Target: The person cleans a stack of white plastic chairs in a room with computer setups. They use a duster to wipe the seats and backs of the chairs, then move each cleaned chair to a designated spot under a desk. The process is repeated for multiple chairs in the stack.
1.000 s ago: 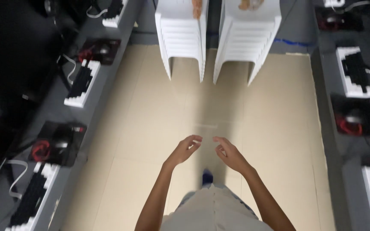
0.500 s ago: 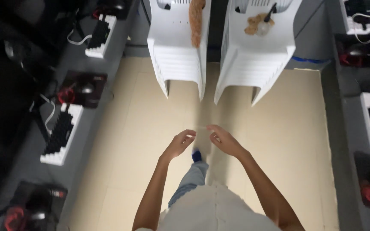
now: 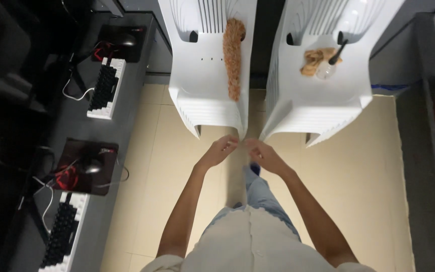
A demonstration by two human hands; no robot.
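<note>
My left hand [image 3: 222, 149] and my right hand [image 3: 260, 152] reach forward side by side, fingers loosely curled and holding nothing. They hover just short of the gap between two stacks of white plastic chairs. The left hand is nearest the front corner of the left chair stack [image 3: 205, 98], whose seat carries a long orange-brown fluffy duster [image 3: 232, 58]. A crumpled tan cloth [image 3: 314, 59] and a clear round bottle with a black top [image 3: 328, 65] lie on the seat of the right chair stack [image 3: 323, 103]. My jeans leg and blue shoe [image 3: 254, 168] show below the hands.
A grey desk along the left holds a white-and-black keyboard [image 3: 105, 88], a black mouse on a dark pad [image 3: 89, 165] and a second keyboard [image 3: 61, 234] with cables. Another desk [image 3: 431, 151] runs down the right side. The floor is beige tile [image 3: 368, 181].
I have walked forward, so the two chair stacks are much closer. My hands stay outstretched together and are now almost at the chairs' front edges.
</note>
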